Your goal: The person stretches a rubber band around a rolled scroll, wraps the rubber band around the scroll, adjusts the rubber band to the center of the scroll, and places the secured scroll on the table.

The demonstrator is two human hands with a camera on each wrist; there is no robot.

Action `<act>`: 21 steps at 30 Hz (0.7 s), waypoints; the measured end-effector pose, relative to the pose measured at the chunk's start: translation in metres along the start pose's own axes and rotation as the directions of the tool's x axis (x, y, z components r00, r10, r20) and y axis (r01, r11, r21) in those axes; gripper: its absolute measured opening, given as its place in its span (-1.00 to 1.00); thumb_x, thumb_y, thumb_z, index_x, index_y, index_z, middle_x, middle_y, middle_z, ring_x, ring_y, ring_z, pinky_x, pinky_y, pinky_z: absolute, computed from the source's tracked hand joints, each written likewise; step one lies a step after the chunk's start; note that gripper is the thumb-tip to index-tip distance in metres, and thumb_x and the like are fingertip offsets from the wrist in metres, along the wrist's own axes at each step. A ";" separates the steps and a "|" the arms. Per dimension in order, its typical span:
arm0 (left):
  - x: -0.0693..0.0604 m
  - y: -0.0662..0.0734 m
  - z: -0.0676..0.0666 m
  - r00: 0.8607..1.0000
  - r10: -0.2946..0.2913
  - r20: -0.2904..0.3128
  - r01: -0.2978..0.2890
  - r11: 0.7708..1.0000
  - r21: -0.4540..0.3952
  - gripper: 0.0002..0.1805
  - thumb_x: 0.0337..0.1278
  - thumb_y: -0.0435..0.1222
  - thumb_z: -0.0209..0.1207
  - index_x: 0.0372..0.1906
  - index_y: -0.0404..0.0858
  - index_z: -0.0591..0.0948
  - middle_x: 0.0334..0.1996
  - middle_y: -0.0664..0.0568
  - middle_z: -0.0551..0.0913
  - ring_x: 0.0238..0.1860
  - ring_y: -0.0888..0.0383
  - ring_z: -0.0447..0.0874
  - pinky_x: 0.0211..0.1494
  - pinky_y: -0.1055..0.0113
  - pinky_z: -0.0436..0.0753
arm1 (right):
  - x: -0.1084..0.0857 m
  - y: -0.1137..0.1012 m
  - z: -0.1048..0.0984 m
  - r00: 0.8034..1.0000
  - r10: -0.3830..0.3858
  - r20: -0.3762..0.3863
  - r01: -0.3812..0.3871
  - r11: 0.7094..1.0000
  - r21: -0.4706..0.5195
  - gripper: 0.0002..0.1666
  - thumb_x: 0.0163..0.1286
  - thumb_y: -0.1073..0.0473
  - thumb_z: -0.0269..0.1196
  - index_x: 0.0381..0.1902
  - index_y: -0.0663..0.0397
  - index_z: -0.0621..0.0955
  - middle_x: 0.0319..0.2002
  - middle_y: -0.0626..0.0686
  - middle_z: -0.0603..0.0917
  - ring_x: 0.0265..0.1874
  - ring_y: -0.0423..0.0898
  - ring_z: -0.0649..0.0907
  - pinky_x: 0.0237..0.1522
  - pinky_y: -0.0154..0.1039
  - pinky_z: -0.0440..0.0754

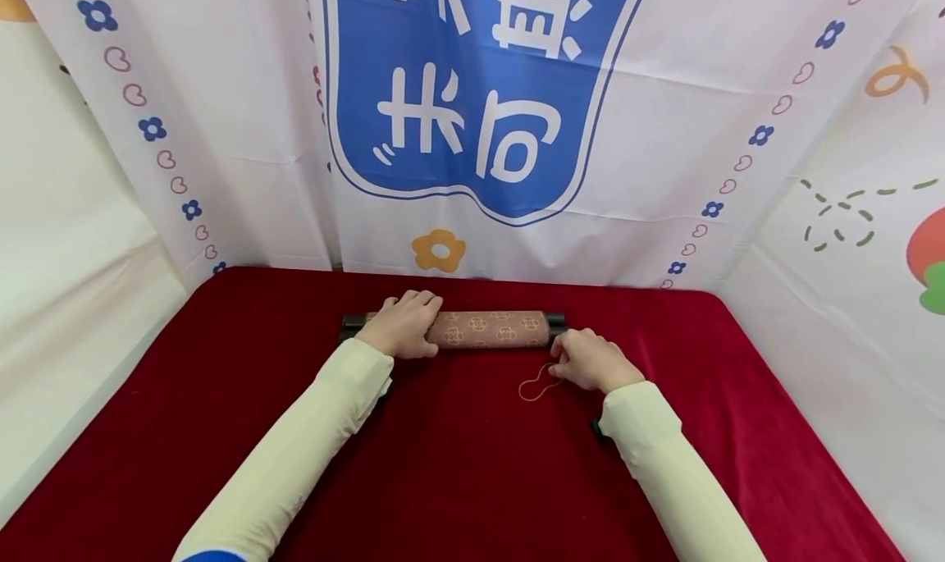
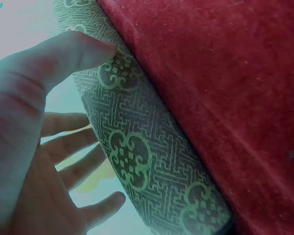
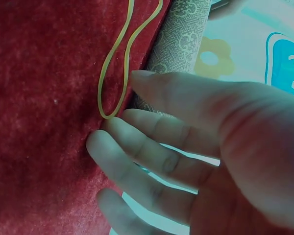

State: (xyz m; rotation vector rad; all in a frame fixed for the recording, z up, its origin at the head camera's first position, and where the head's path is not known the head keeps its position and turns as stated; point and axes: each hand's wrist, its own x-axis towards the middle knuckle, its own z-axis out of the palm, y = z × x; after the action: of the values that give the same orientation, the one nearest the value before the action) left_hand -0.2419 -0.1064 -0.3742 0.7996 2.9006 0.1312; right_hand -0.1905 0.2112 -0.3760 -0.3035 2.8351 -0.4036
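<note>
Scroll (image 1: 487, 331): lies rolled up crosswise on the bench, under the left hand and just beyond the right; shows brownish-pink brocade with golden emblems in the head view, tinted greener in the wrist views.
Rod ends (image 1: 556, 319): stick out dark and paired at both sides of the scroll — just left of the left hand, and right by the fingers of the right.
Left hand (image 1: 402, 328): grasps the scroll left of its middle; lays the thumb over the near side and spreads the fingers along the far side.
Right hand (image 1: 591, 358): rests released beside the scroll's right end, with fingers loosely bent and thumb apart from them.
Yellow loop (image 1: 522, 391): lies thin and narrow at the right hand's fingertips, on the near side of the scroll; runs leftward from there, between the two hands. Cannot tell whether touched.
Bench (image 1: 472, 480): spreads under both hands, covered in dark red plush.
Sleeves (image 1: 325, 414): cover both forearms in cream, with cuffs folded just behind the hands.
Backdrop (image 1: 273, 127): rises white beyond both hands; bears a blue panel (image 1: 476, 70) with white characters and, below that, an orange flower (image 1: 421, 250).
</note>
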 end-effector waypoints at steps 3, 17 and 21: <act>0.007 0.002 0.000 0.999 0.006 0.047 -0.005 1.000 -0.009 -0.15 0.30 -0.11 0.38 0.57 -0.36 0.33 0.52 -0.23 0.40 0.54 -0.24 0.35 0.50 -0.31 0.39 | 0.003 0.000 0.001 1.000 0.006 -0.005 -0.006 1.000 -0.030 -0.72 0.42 0.11 0.43 0.03 0.08 0.77 -0.21 0.01 0.78 -0.29 -0.10 0.68 -0.05 0.02 0.70; 0.032 0.015 0.003 0.987 -0.009 0.160 0.022 0.997 -0.079 -0.16 0.31 -0.13 0.36 0.58 -0.32 0.32 0.50 -0.24 0.40 0.51 -0.23 0.42 0.46 -0.33 0.43 | 0.014 -0.004 0.002 1.000 0.026 -0.018 -0.027 0.998 -0.049 -0.94 0.38 0.19 0.44 -0.31 -0.01 0.74 -0.26 0.02 0.73 -0.33 -0.08 0.62 -0.17 -0.04 0.64; 0.039 0.025 0.004 0.985 -0.033 0.170 0.045 0.997 -0.070 -0.14 0.28 -0.12 0.40 0.60 -0.28 0.32 0.53 -0.22 0.37 0.54 -0.25 0.37 0.49 -0.34 0.39 | 0.014 -0.004 0.001 0.998 0.060 0.006 -0.060 0.997 -0.039 -0.85 0.39 0.22 0.42 -0.40 -0.01 0.68 -0.35 -0.01 0.68 -0.39 -0.09 0.58 -0.25 -0.12 0.56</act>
State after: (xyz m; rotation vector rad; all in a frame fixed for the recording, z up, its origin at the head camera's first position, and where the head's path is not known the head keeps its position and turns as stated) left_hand -0.2624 -0.0645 -0.3792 0.7047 2.7337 0.1572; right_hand -0.2030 0.2042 -0.3791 -0.2263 2.8396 -0.3344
